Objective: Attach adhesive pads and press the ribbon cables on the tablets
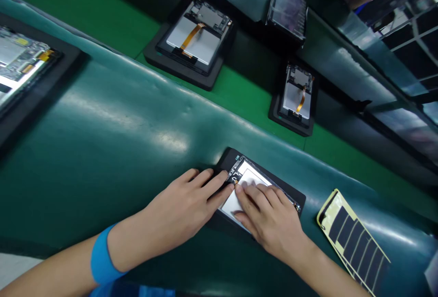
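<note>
An opened tablet (244, 169) with a white back panel lies in a black foam tray (285, 188) on the table in front of me. My left hand (185, 203) rests at the tablet's left end, fingers stretched, the index fingertip beside a small dark connector area (235, 177). Over the white panel, my right hand (270, 212) lies with its fingers extended, and its index fingertip almost meets the left one. The fingers cover much of the panel, and any small piece under the tips is hidden. A blue band (104, 256) circles my left wrist.
Yellow backing sheets with black strips (352, 233) lie at the right. Behind, on a green conveyor belt (236, 101), two opened tablets (208, 41) (297, 98) sit in foam trays. Another opened device (20, 59) is at far left. A dark-screened device (287, 9) stands at the back.
</note>
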A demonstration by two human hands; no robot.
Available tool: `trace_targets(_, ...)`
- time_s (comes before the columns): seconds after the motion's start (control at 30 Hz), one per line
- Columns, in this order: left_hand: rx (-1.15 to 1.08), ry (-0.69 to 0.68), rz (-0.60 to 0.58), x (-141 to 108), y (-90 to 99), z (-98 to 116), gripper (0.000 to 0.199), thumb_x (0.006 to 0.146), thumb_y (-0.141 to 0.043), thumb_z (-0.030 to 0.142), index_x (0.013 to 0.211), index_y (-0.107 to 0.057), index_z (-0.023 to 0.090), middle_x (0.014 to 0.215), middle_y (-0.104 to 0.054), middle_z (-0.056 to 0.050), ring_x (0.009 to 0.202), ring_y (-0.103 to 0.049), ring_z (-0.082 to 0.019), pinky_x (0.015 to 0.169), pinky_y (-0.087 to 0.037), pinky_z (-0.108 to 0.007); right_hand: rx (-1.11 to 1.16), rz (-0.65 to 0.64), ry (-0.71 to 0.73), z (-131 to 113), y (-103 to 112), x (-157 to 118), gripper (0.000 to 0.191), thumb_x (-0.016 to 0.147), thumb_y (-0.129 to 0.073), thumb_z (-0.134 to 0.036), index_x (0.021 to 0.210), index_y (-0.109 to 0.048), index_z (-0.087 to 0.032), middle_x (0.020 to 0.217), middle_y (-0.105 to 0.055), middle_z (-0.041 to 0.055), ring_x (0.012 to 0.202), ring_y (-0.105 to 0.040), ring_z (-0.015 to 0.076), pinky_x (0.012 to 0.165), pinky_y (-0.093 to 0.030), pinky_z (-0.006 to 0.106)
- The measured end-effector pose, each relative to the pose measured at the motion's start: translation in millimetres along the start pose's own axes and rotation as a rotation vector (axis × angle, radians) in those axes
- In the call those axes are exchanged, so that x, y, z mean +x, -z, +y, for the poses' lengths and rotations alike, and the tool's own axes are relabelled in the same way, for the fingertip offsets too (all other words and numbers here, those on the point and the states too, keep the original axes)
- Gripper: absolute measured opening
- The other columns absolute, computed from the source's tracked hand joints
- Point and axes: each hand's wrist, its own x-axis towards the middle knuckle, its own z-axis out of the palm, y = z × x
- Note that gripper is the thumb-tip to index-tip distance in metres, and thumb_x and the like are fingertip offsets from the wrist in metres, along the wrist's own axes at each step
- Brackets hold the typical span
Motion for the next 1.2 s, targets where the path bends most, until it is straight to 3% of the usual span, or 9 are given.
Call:
trace_targets(0.4, 0.027, -0.013, -0.059, -1.1, -1.0, -2.2, 0.052, 0.098, -0.052, 0.019, 0.150, -0.048, 0.018, 0.142, -0.057, -0.012, 0.116, -0.055, -0.033, 0.088, -0.046, -0.044, 0.092, 0.058, -0.030, 1.1, -4.1, -0.5, 0.037, 0.107, -0.046, -0.034, 0.132, -0.063, -0.012, 0.114, -0.070, 0.0114, 0.106, -0.060, 0.0252, 0.090, -0.045, 0.039)
trace_targets(0.83, -0.064, 0.009, -0.035, 4.3, 1.8, -2.4, 0.046, 0.099, -0.046, 0.018, 0.144, -0.054, 0.019, 0.137, -0.059, -0.013, 0.108, -0.058, -0.032, 0.082, -0.052, -0.045, 0.207, 0.159, -0.082, 2.2, -5.9, -7.2, 0.038, 0.102, -0.055, -0.027, 0.136, -0.059, -0.012, 0.115, -0.068, 0.0155, 0.104, -0.063, 0.0289, 0.084, -0.051, 0.042)
trace_targets(1.0, -0.224, 0.033, 0.030, 3.1, -0.4, -8.9, 0.046, 0.101, -0.044, 0.020, 0.146, -0.051, 0.020, 0.137, -0.059, -0.013, 0.114, -0.059, -0.032, 0.090, -0.055, -0.047, 0.245, 0.316, -0.233, 4.5, 0.4, -38.4, 0.039, 0.097, -0.061, -0.016, 0.135, -0.059, -0.017, 0.112, -0.068, 0.0139, 0.099, -0.064, 0.0262, 0.082, -0.052, 0.040)
trace_targets(1.2, -0.370, 0.072, 0.097, 2.5, -0.7, -10.6, 0.040, 0.104, -0.045, 0.022, 0.142, -0.054, 0.021, 0.134, -0.062, -0.012, 0.121, -0.061, -0.027, 0.096, -0.057, -0.040, 0.277, 0.471, -0.547, 1.8, 3.4, -112.7, 0.033, 0.092, -0.063, -0.010, 0.123, -0.067, -0.021, 0.103, -0.068, 0.0097, 0.090, -0.068, 0.0222, 0.077, -0.056, 0.035)
